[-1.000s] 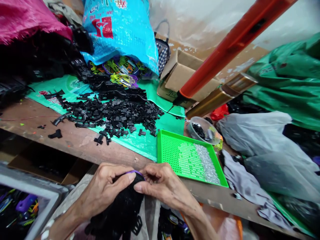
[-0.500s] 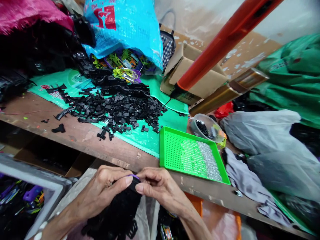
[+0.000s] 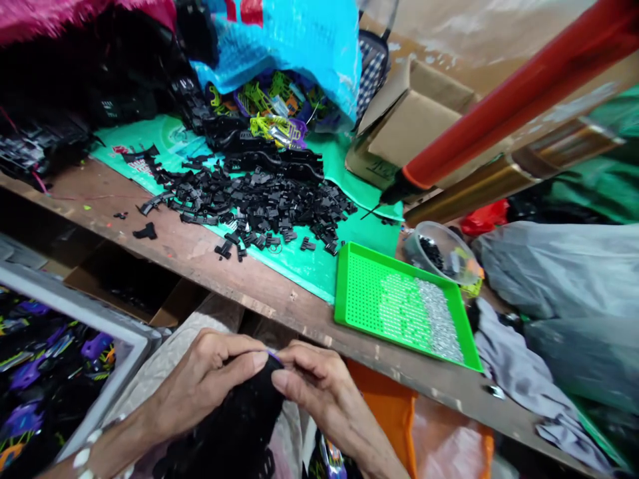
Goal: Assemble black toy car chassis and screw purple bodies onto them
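Note:
Between my two hands, low in the picture, is a dark black part with a thin purple edge (image 3: pixel 273 362). My left hand (image 3: pixel 207 376) pinches its top from the left, thumb and fingers pressed together. From the right, my right hand (image 3: pixel 322 386) grips the same edge, its thumb on the near side. A larger black mass (image 3: pixel 232 426) shows below the fingers; its shape is blurred, and I cannot tell whether it is one piece with the pinched part. Fingers hide much of the purple edge.
Many small black plastic pieces (image 3: pixel 264 199) lie heaped on a green sheet (image 3: pixel 309 283). A green tray (image 3: pixel 362 326) holds silvery pins. An orange-red hanging tool (image 3: pixel 479 126) points down over the bench. A grey bin (image 3: pixel 132 359) with coloured parts stands at left.
The view has swung left, so the bench, tray and tool appear farther right. Both hands keep their pinch on the black part, with hardly any change in finger position.

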Available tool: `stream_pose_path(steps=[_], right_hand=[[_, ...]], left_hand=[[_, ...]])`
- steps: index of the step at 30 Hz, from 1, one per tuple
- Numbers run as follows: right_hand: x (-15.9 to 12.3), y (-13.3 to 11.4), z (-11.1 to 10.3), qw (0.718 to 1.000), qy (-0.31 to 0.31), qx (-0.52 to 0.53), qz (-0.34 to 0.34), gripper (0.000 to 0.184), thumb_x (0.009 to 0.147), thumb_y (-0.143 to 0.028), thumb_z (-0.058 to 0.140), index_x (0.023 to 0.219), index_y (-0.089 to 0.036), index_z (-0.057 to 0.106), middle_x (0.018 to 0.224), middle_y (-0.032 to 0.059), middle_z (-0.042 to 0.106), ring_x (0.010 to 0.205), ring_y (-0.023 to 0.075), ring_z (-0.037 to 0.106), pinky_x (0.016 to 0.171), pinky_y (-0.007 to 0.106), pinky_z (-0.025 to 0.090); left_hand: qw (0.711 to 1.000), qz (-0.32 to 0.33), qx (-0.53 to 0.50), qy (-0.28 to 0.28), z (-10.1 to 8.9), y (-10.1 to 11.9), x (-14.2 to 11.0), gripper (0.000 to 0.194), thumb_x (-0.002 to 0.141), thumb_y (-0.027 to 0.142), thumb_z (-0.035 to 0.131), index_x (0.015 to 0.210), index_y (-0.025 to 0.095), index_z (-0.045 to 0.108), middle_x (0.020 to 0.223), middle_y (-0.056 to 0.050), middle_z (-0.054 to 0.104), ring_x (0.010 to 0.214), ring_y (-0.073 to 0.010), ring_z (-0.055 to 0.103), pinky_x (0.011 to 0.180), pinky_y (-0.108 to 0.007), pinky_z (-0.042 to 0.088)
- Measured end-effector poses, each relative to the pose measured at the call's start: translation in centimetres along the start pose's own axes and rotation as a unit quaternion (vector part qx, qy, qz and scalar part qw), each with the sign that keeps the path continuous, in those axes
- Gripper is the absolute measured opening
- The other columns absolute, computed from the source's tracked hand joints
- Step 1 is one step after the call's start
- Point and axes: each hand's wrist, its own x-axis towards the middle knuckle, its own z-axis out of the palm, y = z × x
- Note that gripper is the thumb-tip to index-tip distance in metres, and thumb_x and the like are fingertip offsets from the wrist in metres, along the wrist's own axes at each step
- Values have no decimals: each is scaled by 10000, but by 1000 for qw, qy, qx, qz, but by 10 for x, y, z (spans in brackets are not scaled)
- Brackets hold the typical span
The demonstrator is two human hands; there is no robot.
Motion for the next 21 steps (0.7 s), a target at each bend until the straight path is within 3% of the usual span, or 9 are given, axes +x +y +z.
stream_pose_path(steps=[3,6,9,11,14,16,18,21], right_hand=[[4,-21,-18,999,30,-7,-14,306,832,-465,610,818,-172,700,687,-4,554,631,103,460,585,239,337],[12,-33,-37,996,74,58,6,332,790,-488,652,823,-160,688,667,-1,569,581,89,455,542,223,336],[25,-35,-53,983,141,116,2,368,769,-518,660,770,-151,644,629,-6,562,507,68,429,493,211,317],[34,-36,-61,980,163,109,-17,387,773,-533,641,725,-149,621,620,-2,568,498,68,444,494,213,334],[46,-39,-71,985,159,57,-23,395,760,-521,650,690,-133,639,553,-7,555,454,67,434,468,216,326],[50,-43,-80,983,181,18,-27,378,744,-497,674,763,-120,681,545,-1,570,454,85,449,450,224,333],[52,-48,-95,967,248,-18,-51,391,735,-483,689,885,-121,694,630,21,619,541,120,509,497,248,394],[58,-60,-127,911,390,-55,-123,493,732,-507,689,1071,-156,620,925,67,652,796,170,566,720,321,471]], left_hand=[[1000,21,19,-2,-3,14,21,328,858,418,575,820,151,761,779,-19,722,786,-205,613,684,-235,422],[992,21,-117,-42,-7,22,43,455,852,545,531,996,174,752,988,-61,742,947,-248,637,825,-283,467],[931,-7,-339,-134,-11,26,61,491,880,568,467,1178,241,680,1184,-61,691,1053,-247,638,940,-344,471],[896,-45,-409,-165,-11,29,70,403,895,484,497,1218,295,648,1170,-49,700,955,-257,688,852,-389,536],[903,-50,-403,-138,-9,32,81,307,806,321,673,1099,241,713,957,-55,760,721,-240,721,654,-337,582],[913,-38,-390,-114,-8,31,88,282,743,252,739,1015,181,740,822,-57,765,631,-213,712,624,-297,578],[908,-40,-402,-113,-8,28,95,339,759,257,724,1087,171,713,882,-80,768,667,-221,720,671,-316,583],[909,-70,-405,-72,-8,28,103,430,821,219,664,1246,179,613,1180,-104,700,935,-215,708,827,-295,556]])
